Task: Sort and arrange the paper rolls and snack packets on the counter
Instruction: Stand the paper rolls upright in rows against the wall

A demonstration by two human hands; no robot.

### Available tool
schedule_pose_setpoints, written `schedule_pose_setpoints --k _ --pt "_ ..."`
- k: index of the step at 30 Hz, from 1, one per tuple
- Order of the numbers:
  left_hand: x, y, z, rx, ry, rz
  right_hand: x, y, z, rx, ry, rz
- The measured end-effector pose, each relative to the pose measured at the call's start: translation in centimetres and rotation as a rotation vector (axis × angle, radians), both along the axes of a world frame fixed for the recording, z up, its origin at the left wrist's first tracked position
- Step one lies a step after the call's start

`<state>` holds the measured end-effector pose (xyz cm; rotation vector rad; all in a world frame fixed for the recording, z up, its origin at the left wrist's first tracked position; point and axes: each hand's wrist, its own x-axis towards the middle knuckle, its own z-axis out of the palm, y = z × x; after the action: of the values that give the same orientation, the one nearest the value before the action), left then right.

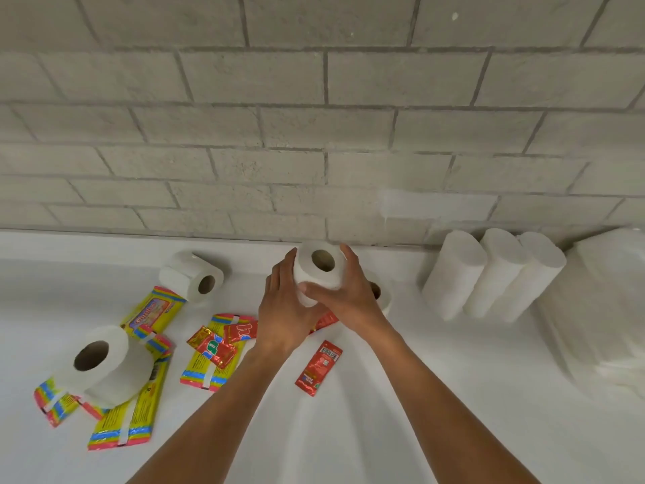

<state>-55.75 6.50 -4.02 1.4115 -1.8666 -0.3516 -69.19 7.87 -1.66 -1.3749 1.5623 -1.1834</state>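
Two bare forearms reach forward from the bottom edge over a white surface [453, 413]. Nearest on the left, a paper roll [104, 365] lies on its side on top of yellow snack packets with rainbow-striped ends [129, 413]. Toward the middle, two small red sachets [213, 345] overlap another yellow packet [206, 370], and a single red sachet [318, 367] lies alone between the forearms.

Beyond these, both hands grasp one paper roll [319, 270] lifted above the surface, its hollow core facing the camera. The left hand [284, 316] wraps the roll's left side and underside; the right hand [349, 291] curls round its right side, thumb across the front. A second roll [382, 295] is partly hidden behind the right hand, and a red sachet [326, 321] peeks out beneath the hands.

Farther left, another roll [193, 275] lies on its side beside a yellow packet [153, 310]. At the far right, three tall paper rolls [488, 274] lean side by side against a grey brick wall [314, 117], next to a blurred white stack [600, 309].
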Motion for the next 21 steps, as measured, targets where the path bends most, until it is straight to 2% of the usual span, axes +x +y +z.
schedule_pose_setpoints --k 4,8,21 --pt "1.8 -0.6 -0.5 0.107 0.055 -0.027 1.5 -1.7 0.0 -0.036 0.054 0.002" --pt "4.8 -0.9 -2.0 0.233 0.092 0.045 2.6 -3.8 -0.8 -0.003 0.118 -0.055" --pt "11.8 1.6 -5.9 0.344 0.138 0.022 5.9 -7.4 -4.9 0.097 0.231 -0.146"
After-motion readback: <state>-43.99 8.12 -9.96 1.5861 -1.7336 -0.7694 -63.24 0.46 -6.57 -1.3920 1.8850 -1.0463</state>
